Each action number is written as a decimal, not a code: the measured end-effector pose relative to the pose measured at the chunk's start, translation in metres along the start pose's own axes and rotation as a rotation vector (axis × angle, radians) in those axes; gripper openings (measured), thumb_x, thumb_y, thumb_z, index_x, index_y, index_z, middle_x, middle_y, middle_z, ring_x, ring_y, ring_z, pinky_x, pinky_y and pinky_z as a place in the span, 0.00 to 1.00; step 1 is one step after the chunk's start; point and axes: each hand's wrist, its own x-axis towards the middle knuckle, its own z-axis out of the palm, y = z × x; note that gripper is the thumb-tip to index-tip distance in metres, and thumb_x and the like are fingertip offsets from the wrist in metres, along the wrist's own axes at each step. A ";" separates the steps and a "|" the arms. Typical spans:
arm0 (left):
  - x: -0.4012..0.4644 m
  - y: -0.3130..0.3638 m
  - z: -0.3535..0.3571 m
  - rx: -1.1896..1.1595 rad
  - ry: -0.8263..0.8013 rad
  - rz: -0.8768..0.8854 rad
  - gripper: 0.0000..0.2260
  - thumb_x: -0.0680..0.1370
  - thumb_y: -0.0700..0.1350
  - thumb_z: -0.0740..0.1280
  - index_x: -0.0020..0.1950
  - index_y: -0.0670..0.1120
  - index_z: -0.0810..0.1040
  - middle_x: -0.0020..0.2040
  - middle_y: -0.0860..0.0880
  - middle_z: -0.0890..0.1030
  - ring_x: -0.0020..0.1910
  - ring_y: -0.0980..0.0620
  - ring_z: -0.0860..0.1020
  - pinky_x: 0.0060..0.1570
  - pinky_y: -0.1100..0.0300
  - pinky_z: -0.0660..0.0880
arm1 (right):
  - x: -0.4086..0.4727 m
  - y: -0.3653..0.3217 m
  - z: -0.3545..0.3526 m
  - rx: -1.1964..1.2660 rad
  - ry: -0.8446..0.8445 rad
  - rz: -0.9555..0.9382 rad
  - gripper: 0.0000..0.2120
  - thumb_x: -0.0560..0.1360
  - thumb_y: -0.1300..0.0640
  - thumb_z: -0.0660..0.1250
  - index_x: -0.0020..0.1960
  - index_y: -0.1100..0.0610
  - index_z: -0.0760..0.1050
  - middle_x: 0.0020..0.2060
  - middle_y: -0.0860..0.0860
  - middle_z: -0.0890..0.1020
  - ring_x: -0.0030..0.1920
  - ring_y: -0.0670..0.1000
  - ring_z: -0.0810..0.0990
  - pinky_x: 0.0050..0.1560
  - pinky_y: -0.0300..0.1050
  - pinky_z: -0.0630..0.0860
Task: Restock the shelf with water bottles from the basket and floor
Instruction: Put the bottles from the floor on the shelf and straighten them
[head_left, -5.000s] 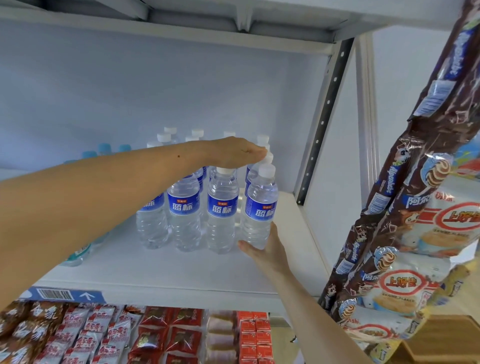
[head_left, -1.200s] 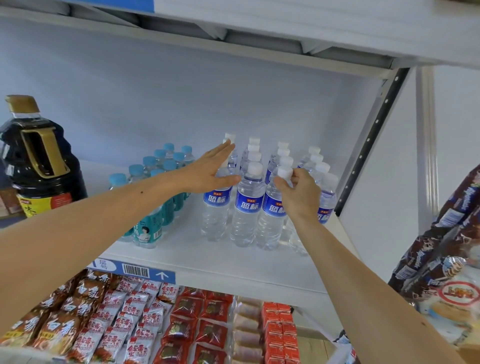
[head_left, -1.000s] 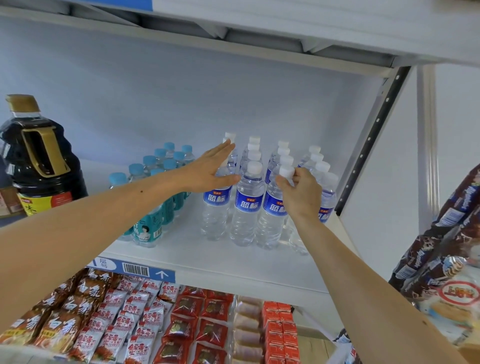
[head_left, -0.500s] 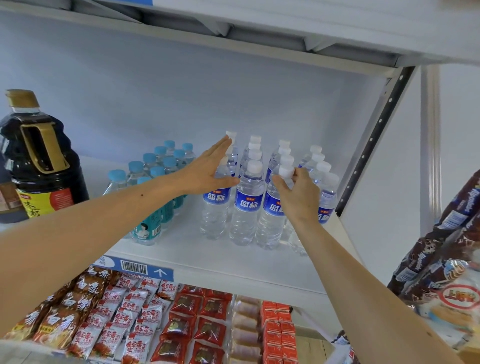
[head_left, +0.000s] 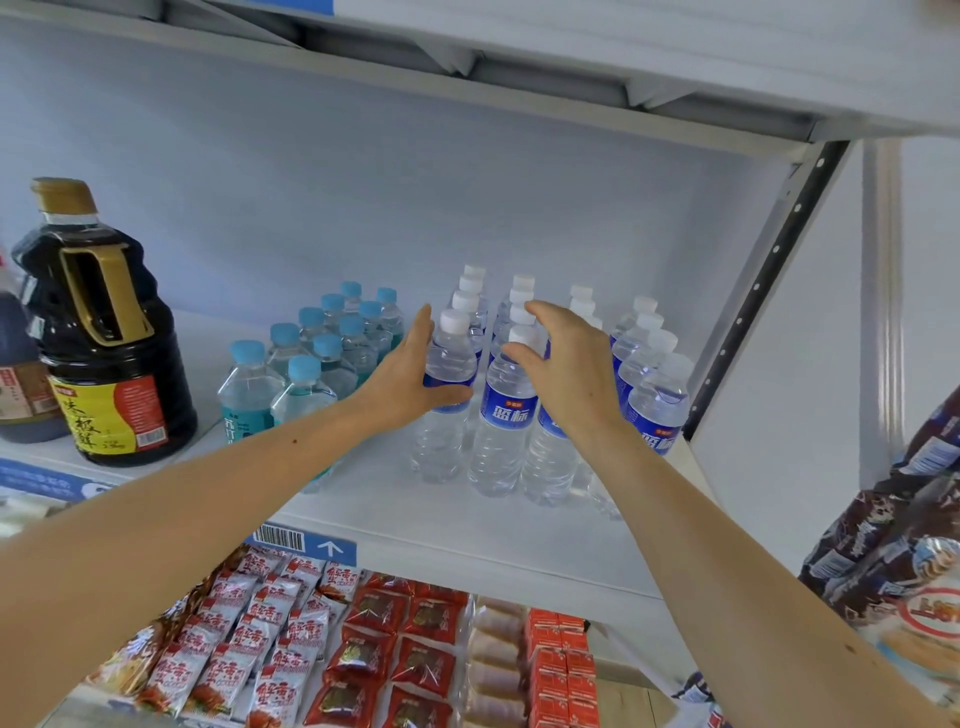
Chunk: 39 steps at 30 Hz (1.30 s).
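Shelf: white metal shelf board (head_left: 415, 525) with a pale back wall; another white shelf overhead; a dark perforated upright (head_left: 763, 280) at the right end.
Shelf edge: blue strip label (head_left: 306, 543) with a barcode and a white upward arrow.
Water bottles: clear white-capped water bottles (head_left: 501, 415) standing upright in four rows front to back at the right part of the shelf; blue labels with white Chinese characters, a small orange mark above them.
Left hand (head_left: 405, 382): grip spread, palm and thumb pressed against the side of the front-left bottle (head_left: 441, 410), fingers straight.
Right hand (head_left: 571, 369): grip loosely spread over the front bottles of the middle rows, fingers bent above their caps; I cannot tell whether it touches one.
Blue-capped bottles (head_left: 311, 358): smaller, teal labels, just left of the water bottles.
Dark jug (head_left: 104, 332): gold cap and handle, yellow-and-red label with Chinese writing, far left.
Lower shelf: red-and-white snack sachets (head_left: 249, 639) with red characters, dark red packets (head_left: 395, 654), orange-red boxes (head_left: 561, 670).
Right edge: hanging brown snack packs (head_left: 893, 525).
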 end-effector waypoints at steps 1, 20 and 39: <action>-0.001 -0.002 0.001 -0.011 0.005 -0.004 0.48 0.71 0.49 0.74 0.77 0.48 0.41 0.74 0.52 0.65 0.64 0.51 0.73 0.58 0.62 0.69 | 0.003 -0.003 0.001 -0.025 -0.037 0.002 0.20 0.75 0.52 0.70 0.64 0.57 0.73 0.61 0.53 0.79 0.59 0.54 0.77 0.56 0.44 0.72; -0.002 -0.005 0.007 -0.069 0.048 -0.078 0.42 0.73 0.46 0.72 0.77 0.48 0.47 0.72 0.49 0.68 0.66 0.47 0.73 0.62 0.55 0.71 | 0.022 -0.009 0.025 -0.099 -0.079 0.103 0.11 0.76 0.54 0.68 0.53 0.61 0.79 0.50 0.57 0.82 0.49 0.57 0.80 0.44 0.42 0.69; -0.010 -0.022 0.015 -0.103 0.002 -0.096 0.39 0.73 0.47 0.72 0.76 0.49 0.51 0.72 0.50 0.68 0.67 0.49 0.72 0.62 0.55 0.72 | 0.021 -0.008 0.026 -0.229 -0.055 0.046 0.20 0.75 0.42 0.66 0.60 0.54 0.75 0.55 0.51 0.80 0.52 0.54 0.79 0.45 0.46 0.74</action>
